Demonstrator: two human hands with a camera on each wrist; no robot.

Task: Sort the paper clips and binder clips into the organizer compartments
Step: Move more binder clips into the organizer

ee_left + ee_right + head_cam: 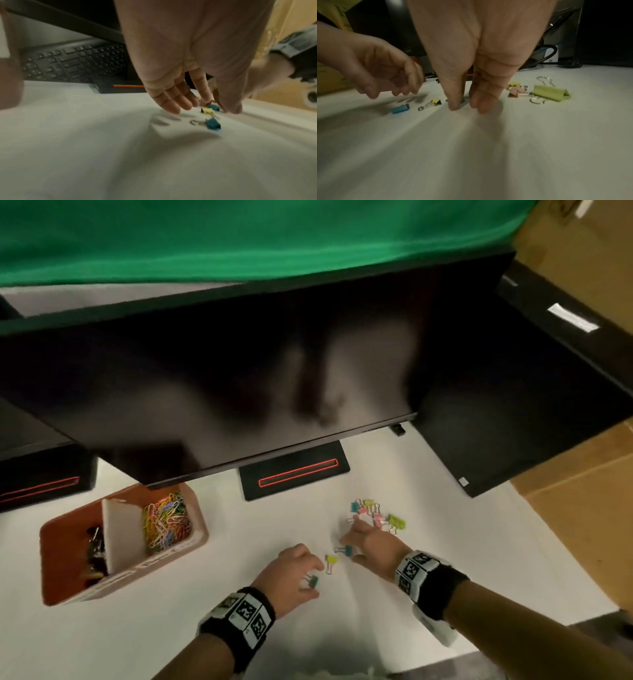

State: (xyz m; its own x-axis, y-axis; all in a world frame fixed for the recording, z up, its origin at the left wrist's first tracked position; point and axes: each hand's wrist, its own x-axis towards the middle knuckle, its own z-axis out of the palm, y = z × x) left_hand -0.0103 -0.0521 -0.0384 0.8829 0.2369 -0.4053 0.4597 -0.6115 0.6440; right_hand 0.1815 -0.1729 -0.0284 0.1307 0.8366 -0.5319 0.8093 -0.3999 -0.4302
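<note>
Orange plastic makes up the organizer, which sits well off to the left of both hands on the white table. A white divider splits it. The far compartment already holds a thick tangle of coloured paper clips, and the near one holds some dark binder clips. No loose paper clips show on the table, so I judge that half of the sort done.

What is left is the coloured binder clips. The left hand hangs just above a teal clip, fingers loosely curled and spread; from the left wrist view its grip holds nothing. A yellow clip lies on the table between the two hands. The right hand reaches down over another teal clip, thumb and fingertips closing on either side of it. The clip is mostly hidden in the right wrist view, so I cannot tell whether that grip has it pinched or only touches it.

Just beyond the right hand's fingertips lies a small pile of pink, yellow, blue and green clips, untouched, including one large green clip.

By my count roughly ten clips remain, so the job looks well past halfway.
</note>
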